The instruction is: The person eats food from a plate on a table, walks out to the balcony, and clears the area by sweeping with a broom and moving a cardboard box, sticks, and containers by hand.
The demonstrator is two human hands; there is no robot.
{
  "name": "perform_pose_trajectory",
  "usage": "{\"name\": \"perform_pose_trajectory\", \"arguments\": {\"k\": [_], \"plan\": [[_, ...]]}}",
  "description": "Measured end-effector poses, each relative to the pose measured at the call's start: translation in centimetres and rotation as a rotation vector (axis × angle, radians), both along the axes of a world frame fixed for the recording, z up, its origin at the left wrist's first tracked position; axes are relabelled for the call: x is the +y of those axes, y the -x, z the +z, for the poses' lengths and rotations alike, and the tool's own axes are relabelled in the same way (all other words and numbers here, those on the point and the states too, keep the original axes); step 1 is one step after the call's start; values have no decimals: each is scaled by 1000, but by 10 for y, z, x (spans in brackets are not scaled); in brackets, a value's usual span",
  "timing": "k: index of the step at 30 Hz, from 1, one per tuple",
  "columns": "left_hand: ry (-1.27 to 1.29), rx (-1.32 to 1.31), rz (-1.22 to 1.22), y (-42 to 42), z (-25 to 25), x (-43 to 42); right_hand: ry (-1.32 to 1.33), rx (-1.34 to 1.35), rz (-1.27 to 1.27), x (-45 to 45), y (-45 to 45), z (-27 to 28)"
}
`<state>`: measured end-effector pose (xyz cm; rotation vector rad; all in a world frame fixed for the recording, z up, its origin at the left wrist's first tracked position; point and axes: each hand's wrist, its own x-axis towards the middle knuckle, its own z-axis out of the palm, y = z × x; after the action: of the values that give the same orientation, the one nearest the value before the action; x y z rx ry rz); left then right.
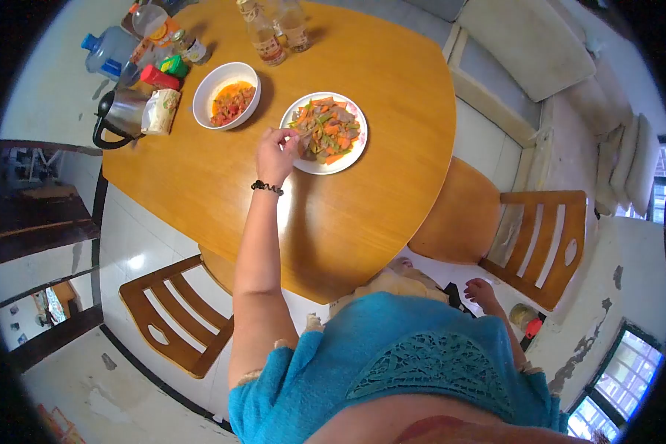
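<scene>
My left hand point(277, 153), with a dark beaded bracelet point(267, 188) on its wrist, reaches over the table to the left rim of a white plate point(330, 169). Its fingertips are pinched together above that side of the plate; what they hold, if anything, is too small to make out. Sliced meat with orange and green vegetable pieces point(328, 133) covers the plate. Low at my right side hangs my right hand point(481, 293), fingers loosely bent and holding nothing visible. Left of the plate stands a white bowl point(200, 101) of reddish food in orange sauce point(233, 102).
Two glass bottles point(263, 37) stand at the wooden table's point(377, 81) far side. An electric kettle point(122, 115), a tissue pack point(160, 112), jars and a large water bottle point(111, 53) crowd the left end. Wooden chairs point(177, 314) flank me; one is at the right point(533, 244).
</scene>
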<state>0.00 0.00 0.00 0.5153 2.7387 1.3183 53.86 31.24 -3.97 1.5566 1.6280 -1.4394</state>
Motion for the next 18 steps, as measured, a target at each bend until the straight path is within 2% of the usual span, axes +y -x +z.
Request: {"name": "perform_pose_trajectory", "arguments": {"k": [2,5,8,12,15,18], "plan": [[110,24,-1,-1,10,-2,-12,-13,3,-2,7,0],[183,15,-72,-8,-11,15,-61,-10,17,15,-3,18],[143,9,-12,1,-20,18,-53,21,-3,12,8,11],[255,44,15,9,-7,38,-28,20,-9,12,6,14],[305,153,-47,18,-4,53,-30,4,-35,10,4,15],[344,115,-114,37,-22,62,-25,4,-51,4,4,15]]}}
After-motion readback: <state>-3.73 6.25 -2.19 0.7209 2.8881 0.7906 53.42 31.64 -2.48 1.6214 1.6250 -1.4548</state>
